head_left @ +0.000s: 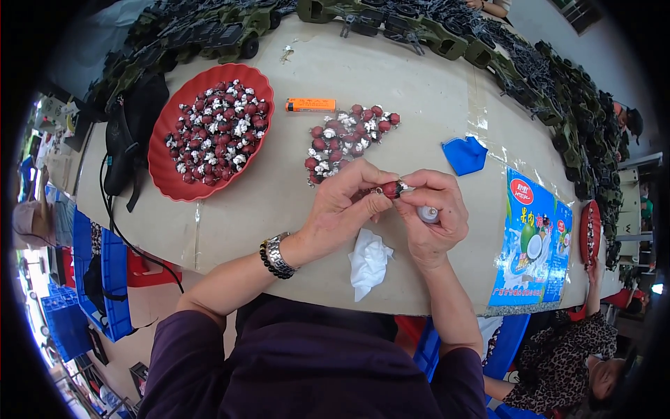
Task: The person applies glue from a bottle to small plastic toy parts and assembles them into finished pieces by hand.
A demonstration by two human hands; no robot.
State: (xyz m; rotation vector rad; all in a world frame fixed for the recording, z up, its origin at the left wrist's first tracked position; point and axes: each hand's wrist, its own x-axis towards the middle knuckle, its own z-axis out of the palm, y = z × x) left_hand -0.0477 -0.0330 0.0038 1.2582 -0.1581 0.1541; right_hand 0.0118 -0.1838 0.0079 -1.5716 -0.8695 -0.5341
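Between my two hands, above the table, is a small round dark-red piece with black and white parts. My left hand is closed and pinches its left side between thumb and fingers; a tiny brassy ring shows there. With its fingertips closed on the white end, my right hand also keeps a small whitish bottle tucked in its curled fingers. Just beyond lies a loose pile of similar red and white pieces. Below the hands sits a crumpled white tissue.
A red scalloped bowl full of such pieces stands at left, beside a black pouch. An orange tube, a blue folded scrap and a blue printed sheet lie about. Green toy vehicles line the far edge. Another person sits right.
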